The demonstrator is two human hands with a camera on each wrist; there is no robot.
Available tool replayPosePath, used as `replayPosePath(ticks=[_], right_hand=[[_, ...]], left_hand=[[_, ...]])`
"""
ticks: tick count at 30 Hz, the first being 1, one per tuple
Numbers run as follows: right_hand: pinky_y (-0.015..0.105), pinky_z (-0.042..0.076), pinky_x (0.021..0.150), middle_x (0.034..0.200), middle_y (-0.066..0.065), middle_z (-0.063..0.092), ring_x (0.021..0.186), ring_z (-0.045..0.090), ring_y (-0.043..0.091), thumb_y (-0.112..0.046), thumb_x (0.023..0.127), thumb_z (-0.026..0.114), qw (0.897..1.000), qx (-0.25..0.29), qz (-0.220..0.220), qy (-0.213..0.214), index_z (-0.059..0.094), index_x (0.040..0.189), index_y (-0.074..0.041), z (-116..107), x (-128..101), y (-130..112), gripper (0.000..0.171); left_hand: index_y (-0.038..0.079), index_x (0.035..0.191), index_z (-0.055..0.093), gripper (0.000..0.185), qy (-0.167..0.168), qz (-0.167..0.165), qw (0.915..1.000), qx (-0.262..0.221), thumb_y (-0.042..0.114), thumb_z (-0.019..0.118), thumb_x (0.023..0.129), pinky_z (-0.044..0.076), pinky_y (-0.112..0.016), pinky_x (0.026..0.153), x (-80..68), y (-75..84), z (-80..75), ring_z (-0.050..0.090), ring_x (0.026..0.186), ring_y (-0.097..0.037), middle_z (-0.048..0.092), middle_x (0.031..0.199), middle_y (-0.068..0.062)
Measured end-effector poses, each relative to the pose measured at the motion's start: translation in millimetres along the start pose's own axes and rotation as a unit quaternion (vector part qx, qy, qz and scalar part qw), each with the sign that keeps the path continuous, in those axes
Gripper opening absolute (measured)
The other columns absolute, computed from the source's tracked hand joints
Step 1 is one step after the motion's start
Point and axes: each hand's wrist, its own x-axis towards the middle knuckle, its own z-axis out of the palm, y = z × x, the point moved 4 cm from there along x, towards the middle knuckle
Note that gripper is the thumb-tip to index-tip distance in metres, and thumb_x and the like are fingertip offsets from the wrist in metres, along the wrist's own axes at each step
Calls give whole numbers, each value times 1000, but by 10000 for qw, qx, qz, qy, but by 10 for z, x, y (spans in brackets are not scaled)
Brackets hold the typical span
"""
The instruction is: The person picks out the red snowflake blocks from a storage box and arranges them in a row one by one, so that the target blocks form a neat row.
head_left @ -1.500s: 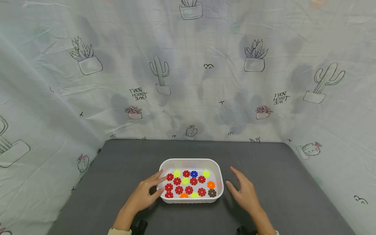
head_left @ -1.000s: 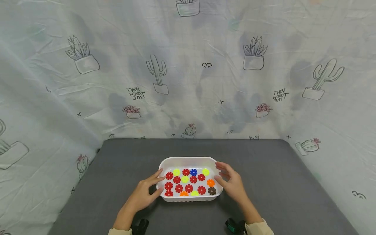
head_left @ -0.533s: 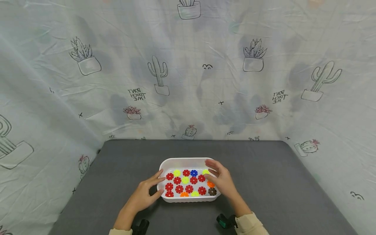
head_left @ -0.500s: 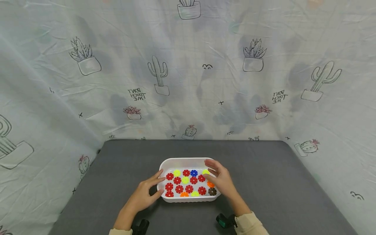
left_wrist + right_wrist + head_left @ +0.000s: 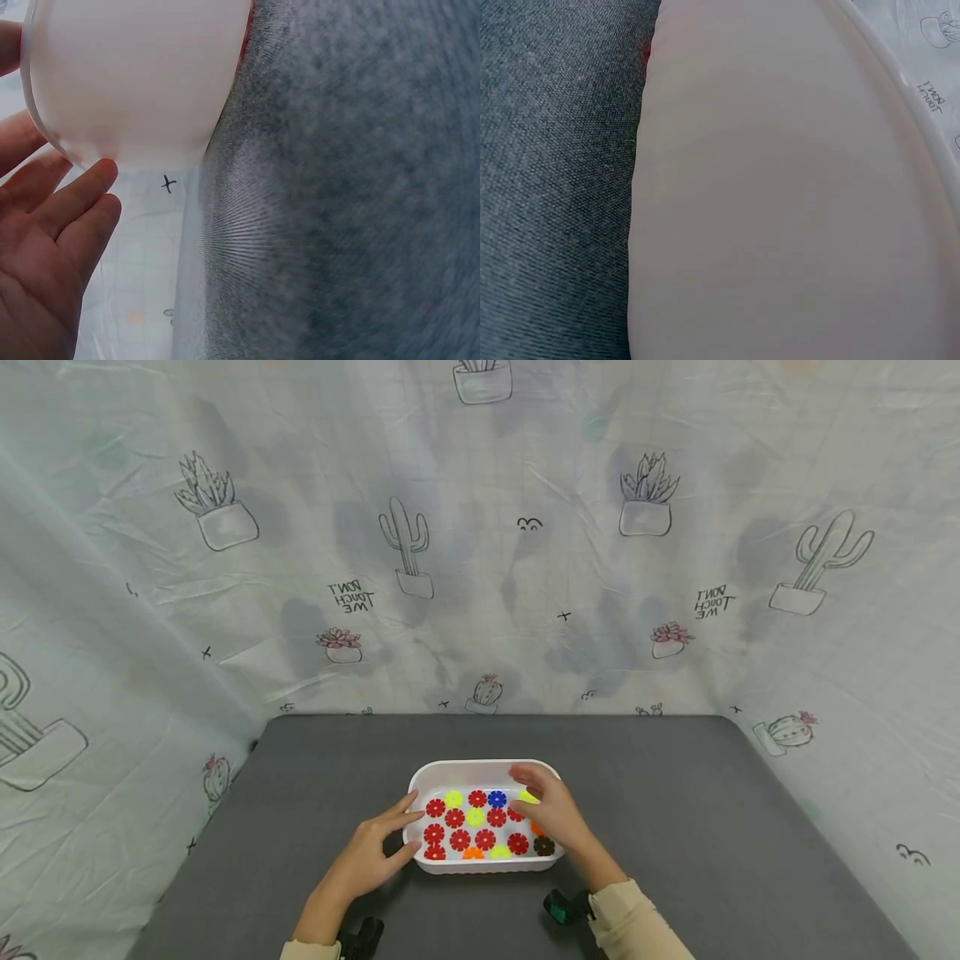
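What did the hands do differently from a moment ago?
The right hand came in from the grey table on the tray's right side and now reaches over the white tray, above the flower discs at its right end. Whether it grips one cannot be seen. The left hand kept resting against the tray's left wall, and the tray and discs stayed where they were.

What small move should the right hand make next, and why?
Probably lower the right hand a little and pinch one disc below it. It hovers over the right side of the tray holding nothing, while the left hand touches the left rim.
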Motion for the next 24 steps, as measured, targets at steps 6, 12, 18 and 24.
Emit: replayPosePath(ticks=[6, 12, 18, 24], right_hand=[[53, 40, 103, 126, 14, 60, 119, 54, 34, 1, 83, 66, 9988, -352, 197, -272, 53, 128, -2, 38, 57, 57, 47], [50, 46, 98, 124, 18, 60, 119, 54, 38, 3, 83, 65, 9962, -577, 463, -448, 55, 125, 0, 79, 76, 112, 43], [45, 51, 91, 120, 17, 63, 115, 57, 37, 7, 81, 66, 9930, -791, 784, -401, 59, 120, 0, 106, 79, 159, 40], [42, 54, 86, 115, 15, 66, 111, 59, 35, 9, 78, 67, 9894, -976, 1047, -262, 62, 114, -2, 106, 49, 163, 38]], left_hand=[[9, 123, 64, 41, 6, 6, 10000, 40, 27, 67, 86, 44, -55, 97, -3, -5, 8, 49, 128, -29, 44, 147, -6], [9, 123, 64, 41, -7, -8, 10000, 48, 28, 67, 87, 44, -55, 97, -21, -2, 27, 49, 128, -29, 44, 147, -6], [9, 123, 64, 41, 20, -69, 10000, -35, 28, 68, 87, 43, -55, 97, -40, 4, 48, 48, 129, -28, 44, 146, -7], [10, 122, 65, 41, 47, -80, 9999, -47, 28, 69, 85, 43, -54, 98, -49, 0, 63, 48, 129, -26, 44, 146, -4]])
